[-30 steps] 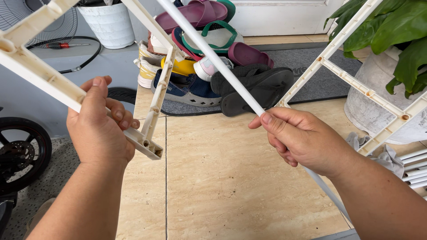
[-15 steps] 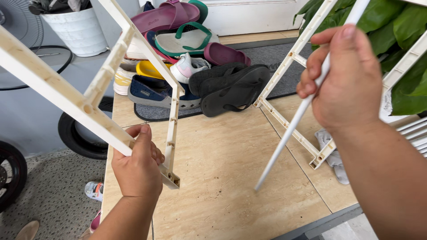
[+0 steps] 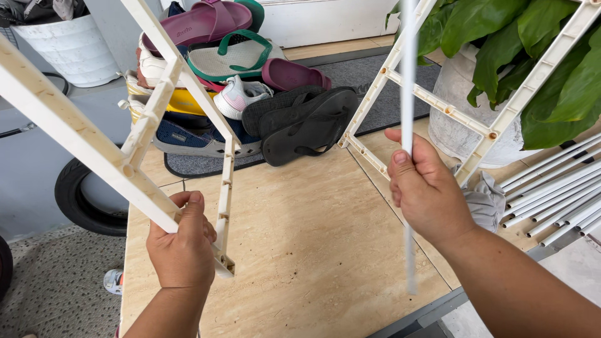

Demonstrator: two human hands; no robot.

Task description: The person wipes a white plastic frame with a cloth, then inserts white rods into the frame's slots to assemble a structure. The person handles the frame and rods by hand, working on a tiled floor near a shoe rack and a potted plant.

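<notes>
The tan stone floor (image 3: 300, 250) fills the lower centre of the head view. Above it stands a white plastic lattice frame, seen as two side panels. The left panel (image 3: 75, 134) runs diagonally from the upper left edge down to the lower centre. The right panel (image 3: 438, 103) stands in front of a grey planter (image 3: 447, 134) holding a large green-leaved plant (image 3: 507, 50).

A pile of shoes and sandals (image 3: 250, 94) lies on a dark mat (image 3: 369, 75) beyond the frame. A black tyre (image 3: 81, 200) rests at the left, and a white bucket (image 3: 69, 47) sits at the upper left. A bundle of white rods (image 3: 551, 194) lies on the floor at the right edge, next to a grey cloth (image 3: 488, 200).

The left hand (image 3: 183, 247) is closed around the lower end of the left panel, fingers wrapped over the bar. The right hand (image 3: 426, 188) is clamped on a thin white rod (image 3: 408, 94).

Compared with half a second earlier, the rod now stands almost vertical instead of slanting. The right hand has dropped from the upper right toward the centre right. The left hand keeps the same grasp on the panel end.
</notes>
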